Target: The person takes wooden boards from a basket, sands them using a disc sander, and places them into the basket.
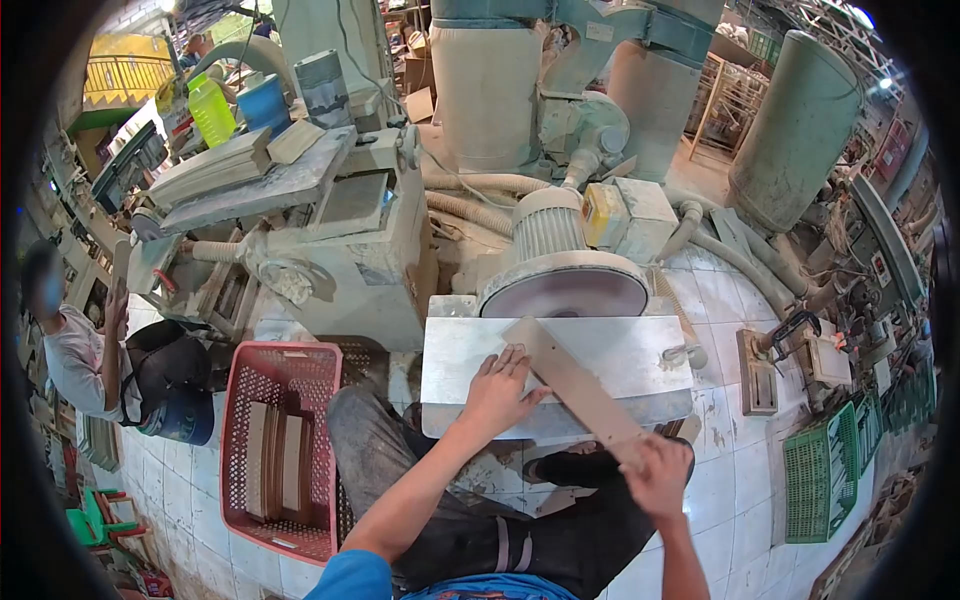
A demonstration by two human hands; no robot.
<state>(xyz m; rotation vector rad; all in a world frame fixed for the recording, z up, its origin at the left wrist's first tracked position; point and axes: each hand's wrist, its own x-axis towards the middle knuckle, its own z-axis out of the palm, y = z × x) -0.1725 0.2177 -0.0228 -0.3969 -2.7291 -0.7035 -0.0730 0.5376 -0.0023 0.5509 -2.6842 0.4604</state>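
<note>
A long flat wooden board (585,390) lies slantwise across the pale metal work table (455,365) of a disc sander (565,288). Its far end is close to the sander's round disc, and its near end sticks out past the table's front edge. My left hand (500,388) rests on the table with its fingers stretched out, fingertips and thumb against the board's left edge. Around the near end of the board my right hand (655,473) is closed, thumb on top; the fingers underneath are hidden.
Left of my legs stands a red plastic crate (335,375) with several boards upright inside. More boards (215,175) lie on a dusty machine at the left. A person (80,350) sits at the far left. Green crates (820,475) and a clamp (790,330) are at the right.
</note>
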